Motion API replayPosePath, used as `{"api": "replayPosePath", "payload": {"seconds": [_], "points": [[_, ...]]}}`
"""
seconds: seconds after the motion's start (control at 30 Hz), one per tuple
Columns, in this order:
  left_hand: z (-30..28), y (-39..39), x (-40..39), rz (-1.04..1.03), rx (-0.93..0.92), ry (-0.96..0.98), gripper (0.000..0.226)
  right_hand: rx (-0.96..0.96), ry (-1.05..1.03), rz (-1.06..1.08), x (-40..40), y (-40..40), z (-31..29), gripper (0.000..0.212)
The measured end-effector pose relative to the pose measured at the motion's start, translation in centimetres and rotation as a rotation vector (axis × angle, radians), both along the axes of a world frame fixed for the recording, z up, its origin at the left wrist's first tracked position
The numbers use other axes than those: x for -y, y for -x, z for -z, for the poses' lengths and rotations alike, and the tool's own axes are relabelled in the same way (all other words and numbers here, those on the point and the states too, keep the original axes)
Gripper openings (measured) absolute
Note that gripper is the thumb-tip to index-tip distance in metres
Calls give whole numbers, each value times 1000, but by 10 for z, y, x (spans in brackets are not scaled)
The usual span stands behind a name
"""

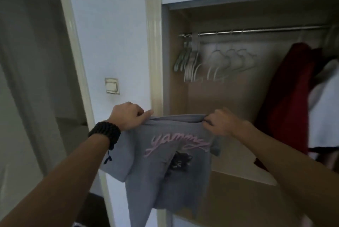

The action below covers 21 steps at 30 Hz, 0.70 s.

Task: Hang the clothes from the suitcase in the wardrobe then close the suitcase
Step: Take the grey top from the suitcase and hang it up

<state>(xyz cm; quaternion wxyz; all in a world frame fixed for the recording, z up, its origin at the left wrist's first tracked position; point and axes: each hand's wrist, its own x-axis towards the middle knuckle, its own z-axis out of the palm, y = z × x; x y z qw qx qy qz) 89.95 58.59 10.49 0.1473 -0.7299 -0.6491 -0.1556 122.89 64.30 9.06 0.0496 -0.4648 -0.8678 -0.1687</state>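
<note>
head view: both hands, left hand [128, 116] and right hand [219, 123], pinch the grey shirt [165, 157]; empty hangers [216, 63] lie at one o'clock, nearer the right.

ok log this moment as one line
held: grey printed t-shirt | left hand + right hand: grip top edge | white plastic hangers: empty on rail

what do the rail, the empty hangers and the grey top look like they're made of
Rail: looks like polished metal, with bright glints along a thin silvery bar.
Empty hangers: probably white plastic, pale and smooth; blur leaves it open.
Grey top: soft knit fabric, likely cotton jersey; it drapes and folds between the left hand and right hand.
</note>
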Motion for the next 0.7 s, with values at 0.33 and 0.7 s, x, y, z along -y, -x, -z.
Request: {"api": "replayPosePath", "payload": {"seconds": [0.33,0.7], "points": [[-49,-216,-95,195,-228,317,11,-165,-5,340,-29,-181,-39,34],[-52,-276,-169,306,782,145,38,-507,164,212,-103,-231,-28,28]]}}
